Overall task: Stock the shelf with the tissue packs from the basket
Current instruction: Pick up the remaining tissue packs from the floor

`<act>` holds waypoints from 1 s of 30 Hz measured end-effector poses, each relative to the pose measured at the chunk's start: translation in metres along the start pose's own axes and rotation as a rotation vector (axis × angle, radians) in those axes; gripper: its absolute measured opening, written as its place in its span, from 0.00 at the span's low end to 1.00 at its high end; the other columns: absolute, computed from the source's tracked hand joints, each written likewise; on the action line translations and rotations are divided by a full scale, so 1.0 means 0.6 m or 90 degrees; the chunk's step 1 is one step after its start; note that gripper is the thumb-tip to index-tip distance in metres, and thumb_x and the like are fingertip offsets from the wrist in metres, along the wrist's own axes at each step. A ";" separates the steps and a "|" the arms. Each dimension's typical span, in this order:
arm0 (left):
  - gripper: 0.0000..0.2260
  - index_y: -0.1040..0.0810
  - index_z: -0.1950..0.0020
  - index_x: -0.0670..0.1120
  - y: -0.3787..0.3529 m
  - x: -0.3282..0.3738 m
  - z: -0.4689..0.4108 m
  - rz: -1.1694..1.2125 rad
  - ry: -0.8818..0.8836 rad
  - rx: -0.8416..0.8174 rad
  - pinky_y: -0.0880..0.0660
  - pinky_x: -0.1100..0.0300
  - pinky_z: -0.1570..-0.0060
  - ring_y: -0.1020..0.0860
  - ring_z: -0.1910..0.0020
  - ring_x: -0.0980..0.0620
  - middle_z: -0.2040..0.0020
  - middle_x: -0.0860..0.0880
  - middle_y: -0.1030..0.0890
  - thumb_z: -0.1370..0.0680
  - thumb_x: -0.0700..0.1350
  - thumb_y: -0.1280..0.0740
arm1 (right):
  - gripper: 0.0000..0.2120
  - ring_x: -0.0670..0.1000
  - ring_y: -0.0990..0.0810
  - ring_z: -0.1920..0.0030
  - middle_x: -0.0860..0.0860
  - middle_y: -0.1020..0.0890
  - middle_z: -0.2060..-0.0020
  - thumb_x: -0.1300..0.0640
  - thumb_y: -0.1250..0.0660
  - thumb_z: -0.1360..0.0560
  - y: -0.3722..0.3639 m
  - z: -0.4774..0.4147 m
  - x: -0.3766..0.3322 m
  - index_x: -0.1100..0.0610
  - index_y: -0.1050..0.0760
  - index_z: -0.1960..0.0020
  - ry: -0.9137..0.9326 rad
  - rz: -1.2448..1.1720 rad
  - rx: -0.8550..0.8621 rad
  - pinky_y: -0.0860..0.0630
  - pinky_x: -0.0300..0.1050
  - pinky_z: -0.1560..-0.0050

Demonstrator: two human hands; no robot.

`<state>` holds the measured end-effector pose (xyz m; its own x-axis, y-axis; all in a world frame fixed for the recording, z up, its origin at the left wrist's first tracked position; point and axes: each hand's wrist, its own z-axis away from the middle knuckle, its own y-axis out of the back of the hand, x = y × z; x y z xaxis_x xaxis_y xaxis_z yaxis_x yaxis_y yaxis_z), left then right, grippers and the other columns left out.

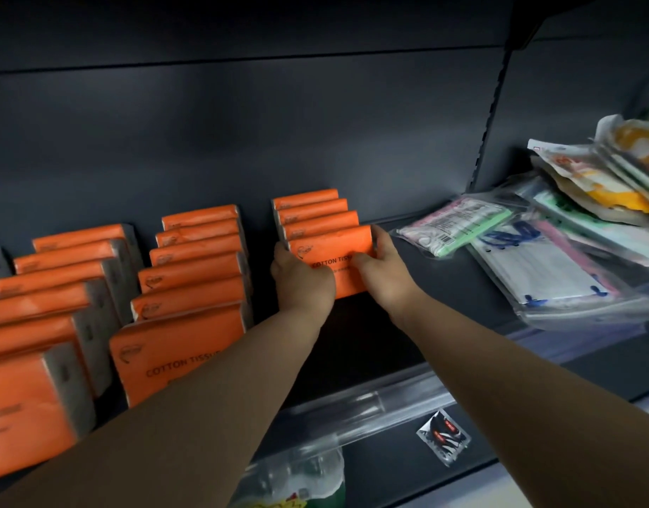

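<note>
Orange tissue packs stand upright in rows on a dark shelf (352, 346). In the right-hand row, the front orange pack (343, 251) is held between both hands. My left hand (301, 280) grips its left edge and my right hand (381, 264) grips its right edge, thumb across the front. Three packs (310, 210) stand behind it against the back wall. A middle row (194, 269) and a left row (51, 287) of the same packs fill the shelf further left. No basket shows in this view.
Flat plastic-wrapped packets (557, 258) lie piled on the right part of the shelf, and more bags (616, 166) are stacked above them. A clear price rail (370, 405) runs along the shelf's front edge. Below it sit a small sachet (444, 436) and a clear bag (301, 478).
</note>
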<state>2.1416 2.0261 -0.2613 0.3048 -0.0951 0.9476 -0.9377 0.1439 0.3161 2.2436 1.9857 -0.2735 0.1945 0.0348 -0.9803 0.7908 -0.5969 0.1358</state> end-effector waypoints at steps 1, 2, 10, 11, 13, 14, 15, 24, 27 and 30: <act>0.27 0.41 0.25 0.42 0.001 0.001 0.001 -0.018 -0.012 0.000 0.32 0.54 0.39 0.31 0.34 0.42 0.29 0.40 0.35 0.25 0.36 0.40 | 0.20 0.49 0.24 0.44 0.52 0.24 0.41 0.65 0.41 0.26 0.002 0.002 0.000 0.46 0.33 0.39 0.002 0.002 -0.002 0.29 0.42 0.44; 0.28 0.43 0.24 0.43 0.001 0.002 0.002 -0.037 -0.026 -0.002 0.33 0.53 0.37 0.32 0.32 0.42 0.28 0.40 0.38 0.24 0.37 0.40 | 0.23 0.48 0.25 0.43 0.50 0.26 0.40 0.64 0.40 0.26 0.004 0.005 0.001 0.48 0.35 0.33 0.003 0.011 -0.007 0.30 0.42 0.42; 0.36 0.56 0.22 0.42 0.012 0.009 0.013 -0.211 -0.142 0.008 0.49 0.55 0.25 0.50 0.23 0.44 0.22 0.41 0.52 0.22 0.39 0.38 | 0.36 0.51 0.38 0.26 0.53 0.39 0.25 0.57 0.34 0.26 0.027 0.024 -0.014 0.55 0.47 0.23 0.002 0.109 -0.025 0.43 0.46 0.26; 0.36 0.57 0.22 0.42 0.014 0.011 0.013 -0.229 -0.153 0.010 0.51 0.55 0.24 0.52 0.22 0.44 0.22 0.41 0.53 0.22 0.39 0.38 | 0.37 0.50 0.41 0.25 0.52 0.41 0.24 0.57 0.34 0.25 0.030 0.028 -0.015 0.55 0.49 0.22 0.009 0.129 -0.022 0.46 0.42 0.27; 0.35 0.57 0.22 0.42 0.020 0.016 0.012 -0.263 -0.177 0.010 0.53 0.55 0.24 0.54 0.22 0.44 0.22 0.41 0.54 0.22 0.38 0.39 | 0.38 0.50 0.45 0.24 0.51 0.44 0.23 0.56 0.34 0.25 0.036 0.036 -0.018 0.55 0.51 0.22 0.032 0.179 -0.013 0.47 0.41 0.28; 0.36 0.57 0.22 0.42 0.023 0.018 0.013 -0.283 -0.191 0.010 0.54 0.54 0.24 0.54 0.22 0.44 0.22 0.41 0.54 0.23 0.38 0.38 | 0.37 0.50 0.46 0.24 0.52 0.44 0.23 0.55 0.34 0.25 0.039 0.040 -0.020 0.55 0.51 0.22 0.045 0.202 -0.008 0.47 0.43 0.26; 0.36 0.56 0.21 0.43 0.026 0.021 0.015 -0.305 -0.207 0.009 0.54 0.53 0.24 0.54 0.22 0.44 0.22 0.41 0.54 0.23 0.38 0.38 | 0.37 0.50 0.46 0.24 0.52 0.44 0.23 0.55 0.35 0.25 0.041 0.044 -0.024 0.55 0.51 0.22 0.059 0.228 -0.005 0.48 0.46 0.25; 0.32 0.49 0.22 0.44 0.038 0.045 0.056 -0.452 -0.343 -0.054 0.57 0.47 0.25 0.57 0.22 0.44 0.21 0.45 0.52 0.23 0.41 0.38 | 0.35 0.51 0.52 0.23 0.50 0.48 0.22 0.54 0.38 0.26 0.059 0.087 -0.047 0.52 0.48 0.23 0.135 0.481 0.030 0.54 0.55 0.24; 0.31 0.47 0.22 0.45 0.044 0.042 0.079 -0.494 -0.400 -0.074 0.59 0.46 0.25 0.57 0.22 0.44 0.21 0.46 0.51 0.24 0.41 0.39 | 0.34 0.50 0.53 0.23 0.50 0.48 0.22 0.54 0.39 0.26 0.071 0.111 -0.045 0.52 0.48 0.23 0.167 0.542 0.063 0.58 0.53 0.25; 0.31 0.47 0.22 0.45 0.048 0.032 0.104 -0.532 -0.447 -0.087 0.60 0.47 0.25 0.57 0.22 0.45 0.21 0.47 0.51 0.23 0.43 0.39 | 0.34 0.50 0.54 0.23 0.50 0.48 0.22 0.53 0.40 0.26 0.078 0.138 -0.039 0.52 0.47 0.23 0.187 0.587 0.075 0.59 0.52 0.25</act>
<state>2.1101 1.9670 -0.2367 0.6314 -0.7465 0.2097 -0.4404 -0.1226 0.8894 2.2281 1.8903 -0.2562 0.8576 -0.2983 -0.4191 0.1948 -0.5658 0.8012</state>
